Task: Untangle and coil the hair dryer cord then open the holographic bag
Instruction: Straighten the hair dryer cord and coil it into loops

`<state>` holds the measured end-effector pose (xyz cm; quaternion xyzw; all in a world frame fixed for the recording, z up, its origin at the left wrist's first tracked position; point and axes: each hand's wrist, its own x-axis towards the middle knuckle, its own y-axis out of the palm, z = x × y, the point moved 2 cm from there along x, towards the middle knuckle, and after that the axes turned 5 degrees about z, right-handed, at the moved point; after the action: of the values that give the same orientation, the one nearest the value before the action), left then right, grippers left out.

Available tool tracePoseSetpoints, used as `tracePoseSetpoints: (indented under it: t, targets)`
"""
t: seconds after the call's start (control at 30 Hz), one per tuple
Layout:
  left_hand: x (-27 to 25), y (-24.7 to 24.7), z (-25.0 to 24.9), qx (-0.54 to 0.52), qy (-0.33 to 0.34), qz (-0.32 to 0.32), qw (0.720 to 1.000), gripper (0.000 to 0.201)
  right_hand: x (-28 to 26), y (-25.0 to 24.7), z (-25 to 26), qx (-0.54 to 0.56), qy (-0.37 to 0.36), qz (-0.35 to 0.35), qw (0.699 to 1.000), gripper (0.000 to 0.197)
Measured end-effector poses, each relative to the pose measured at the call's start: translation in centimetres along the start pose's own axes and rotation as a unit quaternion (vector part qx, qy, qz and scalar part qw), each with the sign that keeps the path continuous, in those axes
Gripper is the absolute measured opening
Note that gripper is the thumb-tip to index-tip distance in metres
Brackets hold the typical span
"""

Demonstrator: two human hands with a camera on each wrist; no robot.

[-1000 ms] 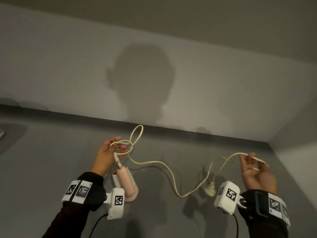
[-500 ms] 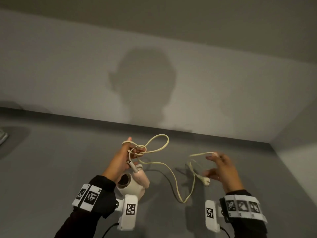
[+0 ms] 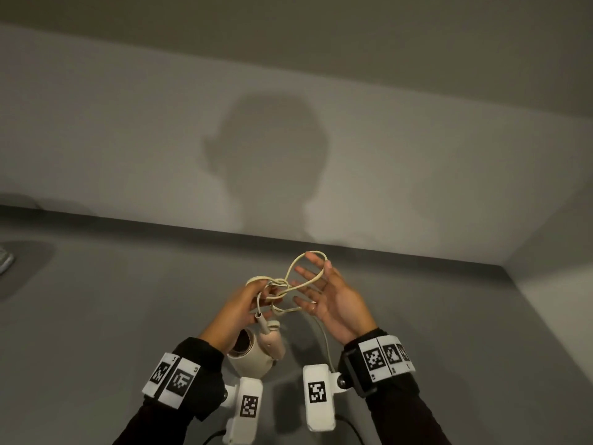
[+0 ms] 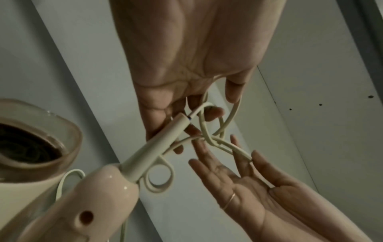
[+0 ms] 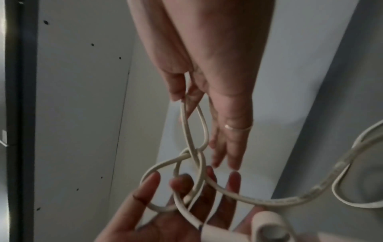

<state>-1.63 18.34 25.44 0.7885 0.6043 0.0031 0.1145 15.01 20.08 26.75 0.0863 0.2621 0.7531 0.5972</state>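
My left hand (image 3: 256, 298) grips several loops of the cream cord (image 3: 282, 285) in its curled fingers. The pink-beige hair dryer (image 3: 253, 354) hangs from the cord just below that hand, nozzle toward me. My right hand (image 3: 317, 284) is close beside the left, palm up with fingers spread. It holds a cord loop (image 5: 194, 124) between the thumb and index finger. The loops cross in a loose knot (image 4: 209, 137) between the two hands. More cord (image 3: 325, 342) trails down past the right wrist. The plug and the holographic bag are not in view.
Below the hands lies a flat grey surface (image 3: 96, 316) that meets a pale wall (image 3: 128, 123) behind and a second wall (image 3: 561, 284) on the right. A small grey object (image 3: 4, 260) sits at the far left edge.
My right hand has swung left with its loop of cord and now sits next to the left hand. The long slack span between the hands is gone. The plug has dropped from sight.
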Motion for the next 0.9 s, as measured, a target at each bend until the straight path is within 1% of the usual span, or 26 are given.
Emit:
tracePoseSetpoints:
  t: [0.07, 0.1, 0.13, 0.17, 0.2, 0.23, 0.3, 0.37, 0.43, 0.47, 0.53, 0.6, 0.67, 0.73, 0.83, 0.9]
  targets:
    - [0.0, 0.1, -0.3, 0.010, 0.003, -0.009, 1.000, 0.036, 0.1, 0.5, -0.5, 0.012, 0.018, 0.056, 0.998, 0.035]
    - [0.1, 0.0, -0.5, 0.026, 0.005, -0.030, 0.999, 0.034, 0.1, 0.7, -0.9, -0.006, 0.025, 0.076, 0.997, 0.035]
    - [0.3, -0.1, -0.6, 0.055, 0.015, -0.054, 0.997, 0.029, 0.1, 0.9, -1.2, -0.037, 0.026, 0.090, 0.995, 0.034]
    - [0.6, -0.3, -0.8, 0.092, 0.032, -0.076, 0.992, 0.020, 0.1, 1.0, -1.5, -0.067, 0.022, 0.100, 0.992, 0.033]
    - [0.8, -0.5, -1.0, 0.117, 0.051, -0.089, 0.988, 0.012, 0.1, 0.9, -1.7, -0.093, 0.013, 0.106, 0.990, 0.033]
    - [0.9, -0.8, -1.2, 0.139, 0.073, -0.091, 0.983, 0.016, 0.1, 0.8, -1.8, -0.115, -0.001, 0.109, 0.987, 0.035]
    - [1.0, -1.2, -1.8, 0.185, 0.102, -0.082, 0.974, 0.025, 0.1, 0.3, -1.5, -0.145, -0.035, 0.088, 0.985, 0.039]
    - [1.0, -1.9, -2.3, 0.217, 0.116, -0.077, 0.966, 0.033, 0.2, -0.4, -0.9, -0.158, -0.072, 0.043, 0.984, 0.036]
    - [1.2, -3.3, -2.6, 0.217, 0.127, -0.100, 0.963, 0.049, 0.1, -1.2, 0.0, -0.130, -0.092, 0.007, 0.987, 0.034]
    - [1.3, -4.1, -2.7, 0.216, 0.122, -0.113, 0.962, 0.053, 0.0, -1.6, 0.5, -0.106, -0.097, 0.000, 0.990, 0.035]
    - [1.4, -5.1, -2.9, 0.214, 0.105, -0.133, 0.962, 0.052, -0.3, -2.2, 1.2, -0.103, -0.097, -0.004, 0.990, 0.034]
    - [1.5, -4.9, -3.1, 0.216, 0.097, -0.147, 0.960, 0.043, -0.4, -1.8, 0.9, -0.176, -0.073, 0.006, 0.982, 0.033]
    - [1.5, -3.9, -3.1, 0.207, 0.104, -0.156, 0.960, 0.037, -0.3, -0.7, -0.8, -0.256, -0.022, 0.041, 0.966, 0.031]
    - [1.6, -2.7, -2.8, 0.196, 0.109, -0.154, 0.962, 0.036, -0.2, 0.6, -2.8, -0.287, 0.013, 0.061, 0.956, 0.024]
    - [1.7, -1.3, -2.5, 0.212, 0.111, -0.132, 0.962, 0.035, 0.3, 1.9, -4.0, -0.257, -0.023, 0.035, 0.966, 0.011]
    - [1.4, -0.9, -2.6, 0.238, 0.113, -0.106, 0.959, 0.035, 0.5, 1.9, -3.5, -0.231, -0.040, 0.005, 0.972, 0.011]
